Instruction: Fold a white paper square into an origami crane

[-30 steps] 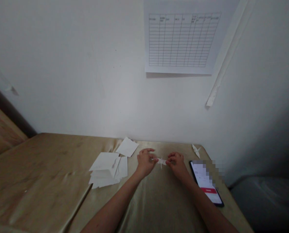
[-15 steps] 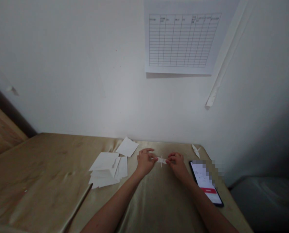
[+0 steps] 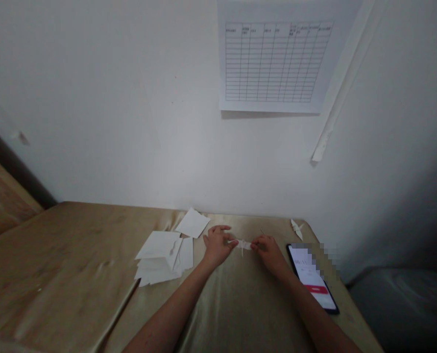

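A small white paper crane (image 3: pixel 244 244) is stretched between my two hands, just above the cloth-covered table. My left hand (image 3: pixel 217 245) pinches its left wing between thumb and fingers. On the other side, my right hand (image 3: pixel 267 249) has the right wing in a pinch. A thin folded point sticks out below the crane's middle; the wing tips are hidden by my fingers. Another folded white paper crane (image 3: pixel 297 229) lies by the table's far right corner.
Left of my hands lies a loose stack of white paper sheets (image 3: pixel 157 245), with a square sheet (image 3: pixel 193 222) behind it. A phone (image 3: pixel 312 282) with a lit screen rests beside my right forearm. The wall (image 3: pixel 130 122) rises at the table's back edge, bearing a printed chart (image 3: pixel 277 63).
The crane has turned slightly between my fingers, and its upper point no longer stands out. My right hand's fingers have shifted a little. Both hands keep their pinch.
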`<action>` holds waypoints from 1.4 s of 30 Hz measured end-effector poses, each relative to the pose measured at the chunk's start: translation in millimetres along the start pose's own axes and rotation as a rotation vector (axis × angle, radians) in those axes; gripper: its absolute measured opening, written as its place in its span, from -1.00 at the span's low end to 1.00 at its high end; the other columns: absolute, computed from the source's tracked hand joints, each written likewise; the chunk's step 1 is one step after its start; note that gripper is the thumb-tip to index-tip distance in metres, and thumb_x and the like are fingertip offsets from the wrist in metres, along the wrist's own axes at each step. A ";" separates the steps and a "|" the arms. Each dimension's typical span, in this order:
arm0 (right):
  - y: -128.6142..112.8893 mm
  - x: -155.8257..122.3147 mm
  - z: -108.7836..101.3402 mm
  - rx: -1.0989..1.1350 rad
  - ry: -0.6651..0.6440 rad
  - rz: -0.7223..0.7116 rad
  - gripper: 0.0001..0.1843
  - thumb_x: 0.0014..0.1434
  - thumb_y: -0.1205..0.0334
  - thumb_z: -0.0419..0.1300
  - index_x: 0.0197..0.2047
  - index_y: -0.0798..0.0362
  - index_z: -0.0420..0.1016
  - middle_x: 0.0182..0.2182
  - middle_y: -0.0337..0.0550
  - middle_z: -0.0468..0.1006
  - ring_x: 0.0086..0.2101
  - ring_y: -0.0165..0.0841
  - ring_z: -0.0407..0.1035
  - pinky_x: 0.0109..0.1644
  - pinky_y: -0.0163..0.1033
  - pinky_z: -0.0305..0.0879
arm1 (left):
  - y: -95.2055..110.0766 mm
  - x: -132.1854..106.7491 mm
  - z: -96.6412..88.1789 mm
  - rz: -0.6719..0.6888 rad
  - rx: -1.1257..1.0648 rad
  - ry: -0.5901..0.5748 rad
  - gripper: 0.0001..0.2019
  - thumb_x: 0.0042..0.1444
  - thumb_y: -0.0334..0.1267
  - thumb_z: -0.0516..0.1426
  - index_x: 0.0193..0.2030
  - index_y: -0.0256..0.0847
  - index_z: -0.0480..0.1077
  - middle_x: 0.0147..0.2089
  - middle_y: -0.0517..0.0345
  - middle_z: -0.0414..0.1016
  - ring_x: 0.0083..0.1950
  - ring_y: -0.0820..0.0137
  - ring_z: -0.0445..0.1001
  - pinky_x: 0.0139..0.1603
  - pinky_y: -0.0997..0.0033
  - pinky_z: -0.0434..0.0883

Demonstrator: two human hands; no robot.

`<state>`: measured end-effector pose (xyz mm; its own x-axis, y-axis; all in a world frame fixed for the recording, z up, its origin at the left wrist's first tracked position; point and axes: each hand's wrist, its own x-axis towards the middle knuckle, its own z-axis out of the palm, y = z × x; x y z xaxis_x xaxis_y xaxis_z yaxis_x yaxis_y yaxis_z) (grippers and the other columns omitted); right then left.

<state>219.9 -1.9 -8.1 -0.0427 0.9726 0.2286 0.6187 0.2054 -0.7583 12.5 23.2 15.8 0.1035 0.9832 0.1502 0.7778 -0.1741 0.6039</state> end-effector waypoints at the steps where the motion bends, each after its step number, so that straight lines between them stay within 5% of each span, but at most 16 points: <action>1: -0.6 -0.1 -0.2 0.000 -0.002 0.013 -0.81 0.18 0.15 0.18 -0.28 0.00 0.62 -0.23 -0.11 0.61 -0.08 -0.20 0.40 0.09 -0.13 0.25 | -1.4 0.4 0.6 0.003 -0.004 0.005 -0.94 0.07 -0.20 0.30 -0.33 0.02 0.65 0.22 0.19 0.48 0.33 0.03 0.23 0.34 -0.18 0.17; 6: -3.4 -0.4 -1.6 0.035 0.011 0.058 -0.79 0.15 0.17 0.15 -0.21 0.02 0.58 -0.21 -0.10 0.62 -0.13 -0.23 0.46 0.03 -0.17 0.29 | -5.3 2.5 1.0 -0.031 -0.021 0.044 -0.94 0.03 -0.13 0.34 -0.34 0.03 0.64 0.20 0.19 0.49 0.32 0.05 0.25 0.35 -0.14 0.16; 16: 7.6 6.8 -23.4 -0.164 0.274 0.079 -0.70 0.23 0.15 0.04 -0.18 0.01 0.59 -0.13 -0.07 0.63 -0.05 -0.18 0.44 0.12 -0.08 0.22 | -9.8 2.4 2.1 -0.055 -0.039 0.077 -0.81 0.00 -0.08 0.37 -0.22 0.04 0.62 0.19 0.13 0.48 0.30 0.06 0.28 0.35 -0.14 0.13; 20: 13.9 9.2 -40.0 -0.256 0.378 0.196 -0.65 0.27 0.08 0.05 -0.10 -0.02 0.63 -0.11 -0.05 0.63 -0.01 -0.12 0.42 0.14 -0.02 0.18 | -9.2 2.0 2.7 -0.072 -0.043 0.060 -0.82 -0.01 -0.08 0.37 -0.24 0.03 0.62 0.19 0.12 0.48 0.31 0.04 0.26 0.35 -0.17 0.11; 28: 31.5 12.5 -64.5 -0.478 0.301 0.477 -0.65 0.24 0.02 0.14 0.00 -0.15 0.65 -0.13 0.00 0.65 0.02 -0.02 0.43 0.04 0.04 0.25 | -5.4 0.1 -0.3 -0.060 -0.065 0.043 -0.83 -0.03 -0.08 0.38 -0.26 0.03 0.62 0.20 0.12 0.47 0.32 0.04 0.25 0.35 -0.21 0.10; 36: 40.5 14.4 -73.5 -0.591 0.312 0.519 -0.68 0.20 0.19 0.17 -0.02 -0.14 0.65 -0.13 -0.02 0.66 -0.01 -0.05 0.46 0.00 0.00 0.25 | -1.8 -1.8 0.3 -0.059 -0.072 0.029 -0.85 -0.03 -0.10 0.38 -0.28 0.04 0.62 0.20 0.14 0.47 0.32 0.04 0.25 0.35 -0.20 0.09; 42: 44.6 12.8 -75.7 -0.692 0.323 0.502 -0.72 0.24 0.11 0.15 -0.10 -0.16 0.67 -0.20 0.01 0.64 -0.03 -0.05 0.43 0.11 0.14 0.11 | -5.3 -1.1 4.1 -0.044 -0.061 0.025 -0.84 -0.01 -0.05 0.36 -0.28 0.04 0.61 0.20 0.14 0.47 0.34 0.03 0.23 0.36 -0.26 0.05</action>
<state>306.4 11.5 7.2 0.5159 0.8306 0.2096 0.8418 -0.4462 -0.3037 10.8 23.2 9.1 0.0544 0.9885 0.1414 0.7417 -0.1348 0.6571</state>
